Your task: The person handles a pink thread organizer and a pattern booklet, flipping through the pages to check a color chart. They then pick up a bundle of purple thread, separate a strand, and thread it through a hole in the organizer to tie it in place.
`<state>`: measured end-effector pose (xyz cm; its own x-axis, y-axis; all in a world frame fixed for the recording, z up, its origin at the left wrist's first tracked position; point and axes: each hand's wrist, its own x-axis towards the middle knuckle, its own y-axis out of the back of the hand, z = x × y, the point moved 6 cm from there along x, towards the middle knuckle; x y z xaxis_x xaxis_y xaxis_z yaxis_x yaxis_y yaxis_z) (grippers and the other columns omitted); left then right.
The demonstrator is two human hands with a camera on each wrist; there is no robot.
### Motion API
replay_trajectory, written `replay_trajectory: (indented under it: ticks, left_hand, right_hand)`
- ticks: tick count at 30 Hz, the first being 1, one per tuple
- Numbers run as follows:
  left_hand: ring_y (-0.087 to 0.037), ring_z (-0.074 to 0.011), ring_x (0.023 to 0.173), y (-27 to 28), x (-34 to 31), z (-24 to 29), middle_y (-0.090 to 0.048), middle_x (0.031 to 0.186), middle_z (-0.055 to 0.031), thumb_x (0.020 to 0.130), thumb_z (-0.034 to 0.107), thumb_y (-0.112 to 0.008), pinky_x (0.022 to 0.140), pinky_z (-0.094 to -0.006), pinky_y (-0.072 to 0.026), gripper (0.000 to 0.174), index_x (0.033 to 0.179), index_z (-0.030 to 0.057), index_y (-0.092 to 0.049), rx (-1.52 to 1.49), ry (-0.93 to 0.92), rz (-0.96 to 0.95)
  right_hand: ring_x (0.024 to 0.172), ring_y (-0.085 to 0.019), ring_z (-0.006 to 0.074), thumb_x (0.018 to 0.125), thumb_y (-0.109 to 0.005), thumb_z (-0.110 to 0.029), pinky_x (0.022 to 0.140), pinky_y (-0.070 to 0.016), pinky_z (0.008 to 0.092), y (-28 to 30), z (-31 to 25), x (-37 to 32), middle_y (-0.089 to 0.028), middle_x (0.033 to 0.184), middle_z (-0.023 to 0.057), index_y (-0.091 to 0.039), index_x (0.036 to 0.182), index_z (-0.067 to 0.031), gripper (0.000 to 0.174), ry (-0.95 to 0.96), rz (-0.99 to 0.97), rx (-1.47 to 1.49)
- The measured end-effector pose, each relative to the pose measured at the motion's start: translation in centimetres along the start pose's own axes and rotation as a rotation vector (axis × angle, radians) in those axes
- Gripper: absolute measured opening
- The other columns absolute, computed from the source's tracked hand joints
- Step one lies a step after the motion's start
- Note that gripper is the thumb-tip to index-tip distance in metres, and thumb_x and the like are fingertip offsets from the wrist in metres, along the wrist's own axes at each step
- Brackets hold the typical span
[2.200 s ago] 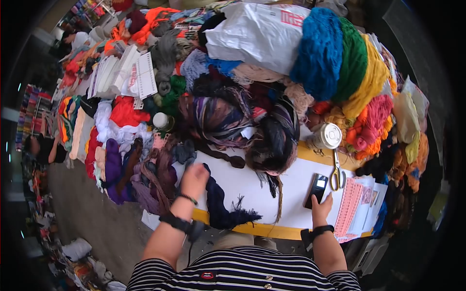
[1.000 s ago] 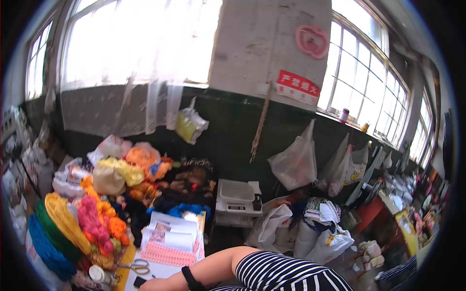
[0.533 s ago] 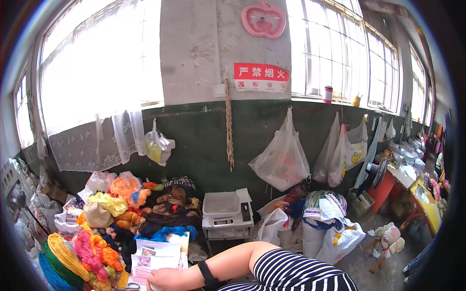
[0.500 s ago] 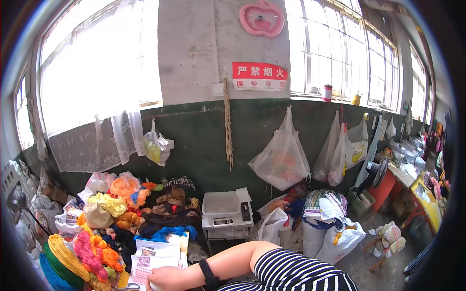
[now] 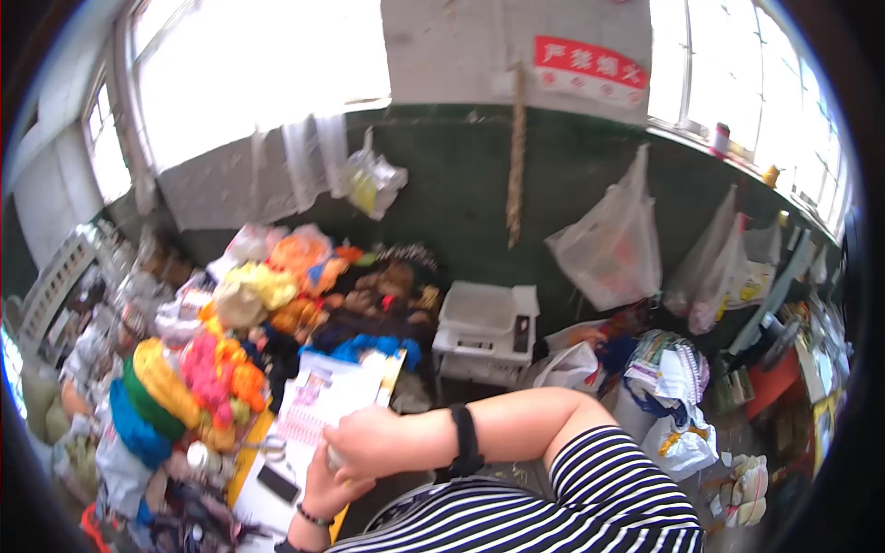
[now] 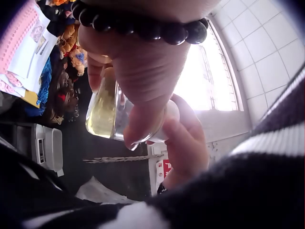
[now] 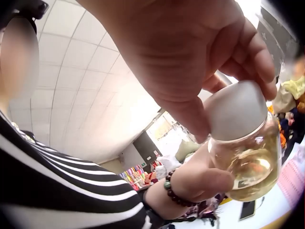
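Both hands are together on a small clear glass bottle [image 7: 259, 169] of pale yellow liquid, tilted, above the table's near edge. My left hand [image 5: 324, 490], wearing a dark bead bracelet, grips the glass body; in the left wrist view its fingers wrap the bottle [image 6: 101, 112]. The fingers and thumb of my right hand [image 5: 373, 441] hold the rounded white cap [image 7: 238, 112], which sits at the bottle's mouth. In the head view the hands cover most of the bottle.
On the white table top lie a black phone [image 5: 278, 482], scissors [image 5: 269, 449] and papers [image 5: 336, 382] with a pink knitted piece [image 5: 309, 422]. A lidded cup [image 5: 205, 458] stands beside bright yarn hanks [image 5: 161, 378]. Behind is a white-grey appliance [image 5: 484, 323].
The head view has swung right and up from the table, then partly back down. My left hand, earlier by the dark yarn, now meets my right, earlier beside the phone, at the bottle.
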<state>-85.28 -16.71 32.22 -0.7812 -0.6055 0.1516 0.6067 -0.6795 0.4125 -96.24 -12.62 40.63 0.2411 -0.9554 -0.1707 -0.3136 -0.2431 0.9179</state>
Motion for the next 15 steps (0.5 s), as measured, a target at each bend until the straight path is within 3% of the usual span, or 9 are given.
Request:
replay_trajectory:
  ticks: [2,3,4,6,9,12,15]
  left_hand:
    - [-0.06,-0.0206,0.108,0.1,-0.4,-1.6,-0.062,0.117,-0.0103,0.061,0.017,-0.09,0.093,-0.0367,-0.0487,0.079,0.127,0.0028,-0.049,-0.225,0.034,-0.068]
    - [-0.059,-0.0215,0.112,1.0,-0.9,-2.3,-0.06,0.121,-0.0098,0.059,0.016,-0.09,0.095,-0.0372,-0.0479,0.081,0.127,0.0027,-0.049,-0.078,0.045,-0.079]
    - [-0.056,-0.0209,0.117,1.5,-1.6,-2.9,-0.058,0.126,-0.0099,0.058,0.016,-0.091,0.097,-0.0368,-0.0463,0.083,0.128,0.0024,-0.048,-0.117,0.074,-0.158]
    - [-0.054,-0.0206,0.12,2.8,-2.7,-2.0,-0.056,0.129,-0.0104,0.059,0.017,-0.091,0.1,-0.0362,-0.0446,0.087,0.132,0.0024,-0.047,-0.115,0.077,-0.211]
    - [-0.054,-0.0192,0.119,4.8,-3.7,0.3,-0.056,0.128,-0.0097,0.061,0.019,-0.09,0.1,-0.0346,-0.0436,0.089,0.135,0.0022,-0.045,-0.145,-0.014,-0.203]
    - [-0.054,-0.0172,0.118,6.6,-5.4,0.9,-0.057,0.126,-0.0089,0.062,0.018,-0.092,0.101,-0.0325,-0.0432,0.093,0.138,0.0007,-0.041,-0.351,0.021,-0.211]
    - [-0.054,-0.0165,0.118,9.5,-7.1,2.6,-0.055,0.127,-0.0093,0.062,0.02,-0.093,0.103,-0.0321,-0.0424,0.096,0.139,0.0002,-0.039,-0.371,0.032,-0.085]
  right_hand:
    - [0.091,-0.066,0.0359,0.071,-0.075,-0.027,0.073,-0.0541,0.0467,-1.7,-0.5,0.9,-0.062,0.098,0.0204,-0.057,0.112,-0.0041,0.051,0.174,0.095,-0.029]
    - [0.098,-0.063,0.0344,0.066,-0.075,-0.015,0.078,-0.0533,0.0446,-1.0,-1.8,-0.2,-0.061,0.106,0.0184,-0.058,0.11,-0.0073,0.048,0.355,0.166,-0.089]
    - [0.107,-0.058,0.0349,0.062,-0.075,-0.006,0.084,-0.0514,0.0426,-0.7,-2.7,-0.3,-0.057,0.114,0.0164,-0.058,0.112,-0.0083,0.053,0.471,0.116,-0.089]
    - [0.114,-0.055,0.0363,0.062,-0.072,0.001,0.09,-0.0497,0.0433,-0.5,-3.9,-0.5,-0.055,0.118,0.0157,-0.057,0.116,-0.0079,0.057,0.581,0.107,-0.022]
    - [0.112,-0.055,0.0372,0.062,-0.073,0.001,0.091,-0.0486,0.0457,1.1,-5.3,-1.5,-0.056,0.118,0.0169,-0.059,0.11,-0.0051,0.051,0.79,0.293,0.152]
    - [0.117,-0.054,0.039,0.065,-0.072,0.004,0.095,-0.0473,0.046,3.0,-6.0,-2.2,-0.054,0.125,0.019,-0.057,0.116,-0.0051,0.054,0.847,0.299,0.239]
    - [0.119,-0.054,0.0356,0.073,-0.078,-0.002,0.099,-0.0447,0.0419,5.9,-5.3,-2.6,-0.054,0.13,0.0172,-0.057,0.122,-0.0069,0.054,0.641,0.307,0.513]
